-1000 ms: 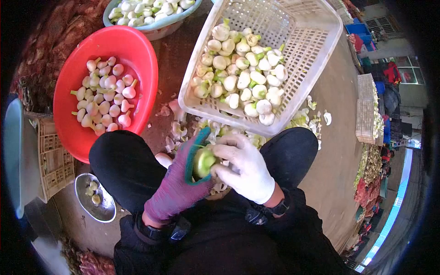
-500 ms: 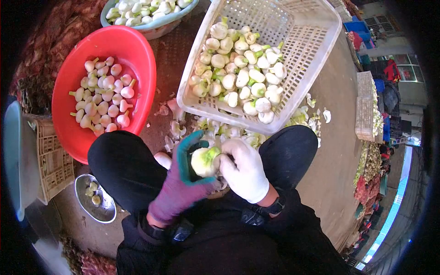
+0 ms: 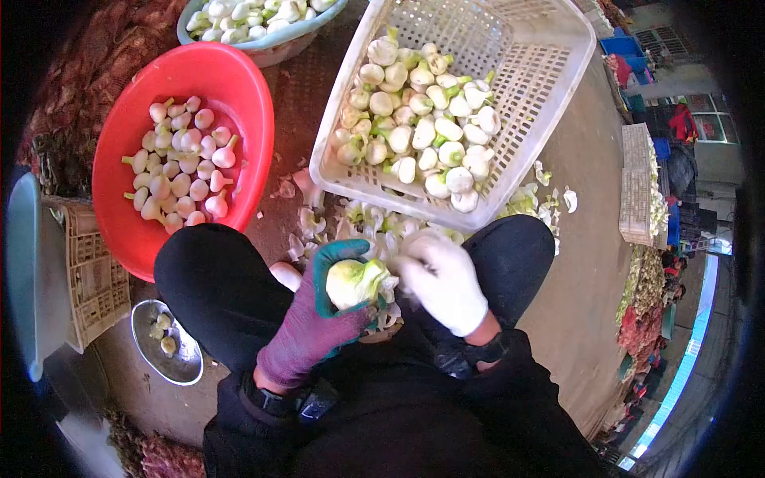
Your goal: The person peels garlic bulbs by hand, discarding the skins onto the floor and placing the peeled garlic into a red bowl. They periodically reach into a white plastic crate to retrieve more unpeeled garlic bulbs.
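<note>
A pale garlic bulb (image 3: 347, 284) with a green-tinged neck and some loose skin rests in my left hand (image 3: 307, 331), which wears a purple and teal glove. The fingers and thumb wrap round the bulb. Just right of its neck is my right hand (image 3: 446, 287) in a white glove, its fingers curled and slightly blurred. Whatever those fingertips pinch is hidden. Peeled-off garlic skins (image 3: 366, 219) lie on the floor beyond my hands. Above them stands a white plastic crate (image 3: 550, 88) with many garlic bulbs inside.
A red basin (image 3: 251, 103) at left holds pinkish-white bulbs. Behind it is a light-blue basin (image 3: 279, 49) of white bulbs. A small metal bowl (image 3: 187, 366) with a few pieces sits by my left knee. Stacked crates (image 3: 635, 183) stand far right.
My right hand has moved right, off the bulb's neck. The left hand still holds the bulb, now turned with its neck and loose skin pointing right.
</note>
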Available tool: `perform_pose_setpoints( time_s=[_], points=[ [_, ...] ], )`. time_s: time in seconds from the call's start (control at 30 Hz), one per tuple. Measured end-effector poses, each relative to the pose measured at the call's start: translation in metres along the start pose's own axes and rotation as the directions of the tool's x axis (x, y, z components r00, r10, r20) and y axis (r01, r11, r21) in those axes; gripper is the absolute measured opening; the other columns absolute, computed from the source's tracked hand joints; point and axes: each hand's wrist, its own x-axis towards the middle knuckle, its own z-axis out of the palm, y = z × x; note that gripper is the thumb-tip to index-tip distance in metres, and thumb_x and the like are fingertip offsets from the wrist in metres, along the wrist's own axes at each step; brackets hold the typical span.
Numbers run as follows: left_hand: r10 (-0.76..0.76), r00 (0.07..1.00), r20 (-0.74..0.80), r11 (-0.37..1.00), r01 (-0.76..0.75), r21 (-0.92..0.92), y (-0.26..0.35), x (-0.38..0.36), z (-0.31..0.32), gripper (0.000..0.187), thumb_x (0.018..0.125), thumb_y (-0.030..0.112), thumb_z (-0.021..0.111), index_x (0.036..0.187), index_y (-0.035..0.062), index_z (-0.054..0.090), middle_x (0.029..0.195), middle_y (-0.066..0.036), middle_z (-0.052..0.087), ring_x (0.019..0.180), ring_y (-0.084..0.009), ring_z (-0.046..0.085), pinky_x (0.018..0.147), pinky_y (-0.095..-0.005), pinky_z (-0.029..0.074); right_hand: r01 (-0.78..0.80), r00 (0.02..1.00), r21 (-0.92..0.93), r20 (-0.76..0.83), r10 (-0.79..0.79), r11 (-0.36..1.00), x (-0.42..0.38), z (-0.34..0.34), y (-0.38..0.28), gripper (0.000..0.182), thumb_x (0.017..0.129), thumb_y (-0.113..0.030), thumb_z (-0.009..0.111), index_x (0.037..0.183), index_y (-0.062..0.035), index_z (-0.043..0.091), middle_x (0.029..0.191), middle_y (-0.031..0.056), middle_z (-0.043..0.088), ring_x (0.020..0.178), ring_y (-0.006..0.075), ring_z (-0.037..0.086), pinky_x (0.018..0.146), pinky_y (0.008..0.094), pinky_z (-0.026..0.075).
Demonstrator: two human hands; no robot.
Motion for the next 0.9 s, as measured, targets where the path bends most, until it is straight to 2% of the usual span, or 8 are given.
perform_pose_setpoints(
  time_s=[0.03,0.1,0.17,0.43,0.63,0.73,0.8,0.9],
  points=[
    [-0.004,1.0,-0.006,1.0,0.004,-0.004,0.001,0.001,-0.001,0.063,0.073,0.001,0.068,0.13,0.0057,0.041,0.118,-0.009,0.05,0.109,-0.0156,0.05,0.092,-0.0293,0.044,0.142,0.985,0.223,-0.132,-0.114,0.964,0.0,0.001,-0.002,0.019,0.079,-0.014,0.069,0.092,-0.003,0.061,0.088,0.0143,0.06,0.082,0.0337,0.06,0.075,0.0396,0.049],
    [0.175,0.983,0.048,0.899,-0.18,0.4,0.004,0.004,-0.003,0.061,0.074,0.0,0.067,0.13,0.0048,0.04,0.116,-0.009,0.049,0.108,-0.0162,0.05,0.091,-0.0289,0.044,0.18,0.983,0.142,-0.073,-0.171,0.973,-0.003,-0.009,-0.029,0.023,0.077,-0.012,0.07,0.097,-0.0046,0.06,0.095,0.0117,0.06,0.087,0.0329,0.06,0.08,0.04,0.049],
    [0.143,0.987,0.074,0.92,-0.16,0.357,0.001,0.007,-0.002,0.062,0.075,0.0,0.066,0.131,0.0045,0.039,0.116,-0.009,0.05,0.106,-0.0162,0.051,0.09,-0.0287,0.044,0.4,0.914,-0.076,-0.041,-0.404,0.913,0.002,0.001,-0.026,0.028,0.075,-0.012,0.07,0.101,-0.007,0.06,0.1,0.0106,0.059,0.092,0.0318,0.059,0.082,0.0406,0.048],
    [-0.049,0.987,0.155,0.915,-0.018,0.404,0.005,0.001,-0.005,0.068,0.076,0.003,0.07,0.136,0.0046,0.037,0.12,-0.011,0.053,0.109,-0.0161,0.052,0.092,-0.0295,0.045,0.444,0.894,-0.324,0.104,-0.435,0.835,-0.004,0.004,-0.025,0.017,0.078,-0.015,0.063,0.092,-0.0085,0.059,0.091,0.0087,0.059,0.079,0.0308,0.059,0.068,0.0425,0.049],
    [0.158,0.975,0.154,0.785,-0.219,0.58,-0.008,-0.001,-0.006,0.081,0.073,0.001,0.071,0.144,0.0071,0.032,0.129,-0.017,0.051,0.12,-0.0279,0.051,0.103,-0.0348,0.039,0.246,0.968,-0.171,0.101,-0.232,0.954,0.006,0.015,-0.01,0.016,0.083,-0.019,0.06,0.089,-0.0044,0.058,0.081,0.0151,0.06,0.075,0.0345,0.061,0.067,0.0443,0.049],
    [0.139,0.982,0.126,0.815,-0.186,0.549,-0.005,-0.002,-0.005,0.076,0.074,-0.002,0.064,0.143,0.0066,0.035,0.134,-0.01,0.048,0.124,-0.0187,0.046,0.103,-0.0314,0.038,-0.034,0.987,-0.004,0.159,0.035,0.999,0.004,0.014,-0.012,0.017,0.086,-0.018,0.057,0.091,-0.0016,0.058,0.077,0.0195,0.059,0.074,0.0363,0.061,0.067,0.0443,0.048],
    [0.17,0.974,0.151,0.811,-0.225,0.54,-0.009,0.0,-0.006,0.074,0.074,-0.002,0.065,0.142,0.0067,0.037,0.132,-0.013,0.048,0.123,-0.0239,0.047,0.104,-0.0338,0.037,-0.355,0.925,0.253,0.237,0.298,0.9,0.001,0.012,-0.012,0.016,0.087,-0.015,0.055,0.094,-0.0011,0.058,0.077,0.0209,0.058,0.073,0.0365,0.06,0.065,0.0427,0.047],
    [0.144,0.986,0.083,0.925,-0.164,0.343,-0.009,0.001,0.0,0.07,0.073,-0.003,0.065,0.138,0.006,0.04,0.129,-0.015,0.049,0.122,-0.0273,0.049,0.105,-0.0351,0.037,-0.132,0.988,0.165,0.101,0.116,0.977,-0.001,0.014,-0.011,0.014,0.088,-0.014,0.053,0.094,-0.0013,0.058,0.077,0.0212,0.057,0.072,0.0368,0.06,0.064,0.0413,0.046]
  ],
)
